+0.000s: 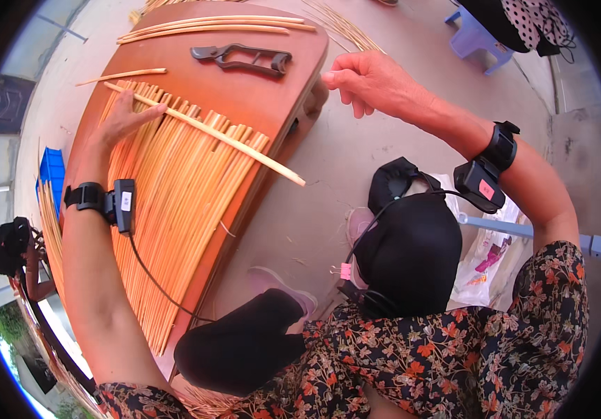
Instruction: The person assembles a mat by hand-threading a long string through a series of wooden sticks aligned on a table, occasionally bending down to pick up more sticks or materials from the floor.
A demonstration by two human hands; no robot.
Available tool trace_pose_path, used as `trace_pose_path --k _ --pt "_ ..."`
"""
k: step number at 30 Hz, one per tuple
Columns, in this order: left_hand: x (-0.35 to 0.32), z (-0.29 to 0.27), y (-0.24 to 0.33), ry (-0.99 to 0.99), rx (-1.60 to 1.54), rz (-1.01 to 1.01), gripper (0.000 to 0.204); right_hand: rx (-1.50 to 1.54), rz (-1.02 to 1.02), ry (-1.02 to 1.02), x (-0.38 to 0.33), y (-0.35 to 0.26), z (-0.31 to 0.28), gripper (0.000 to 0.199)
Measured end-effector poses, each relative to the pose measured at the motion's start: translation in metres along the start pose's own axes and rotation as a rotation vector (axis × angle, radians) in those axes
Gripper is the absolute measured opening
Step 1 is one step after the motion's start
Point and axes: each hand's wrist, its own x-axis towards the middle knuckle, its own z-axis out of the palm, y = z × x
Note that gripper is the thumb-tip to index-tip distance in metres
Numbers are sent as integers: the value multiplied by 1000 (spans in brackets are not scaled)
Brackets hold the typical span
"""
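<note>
Pressing: we are laying our left hand (127,117) flat, fingers spread, on the strips (175,188) so the row is staying aligned on the bench (258,91).
Crossbar: a stick (206,131) is lying across them.
Right hand (370,80): fingers are pinching together beyond the bench edge; on what, we cannot tell.
Cutters (243,58): lying near the far edge.

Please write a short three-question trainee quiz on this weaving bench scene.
1. True or false: the left hand presses on the row of strips.
2. Which tool lies on the board? A) hammer B) shears C) brush
3. Fill in: one long cane lies ____ the strips.

Key:
1. True.
2. B, the shears.
3. Across. The right hand is held off the board's edge with fingers pinched; anything it holds is too thin to see.
</note>
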Motion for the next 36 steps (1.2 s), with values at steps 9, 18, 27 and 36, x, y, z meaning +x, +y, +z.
trace_pose_path --k 9,18,27,36 --pt "17 1 -59 80 -33 -42 124 226 458 111 -47 230 13 15" --pt "19 12 -30 58 -37 -21 122 265 543 -6 -35 287 73 12" --pt "19 15 -26 40 -92 -45 114 -68 17 -168 88 233 117 13" --pt "31 13 -40 -2 -134 -45 104 37 79 176 134 218 171 34"
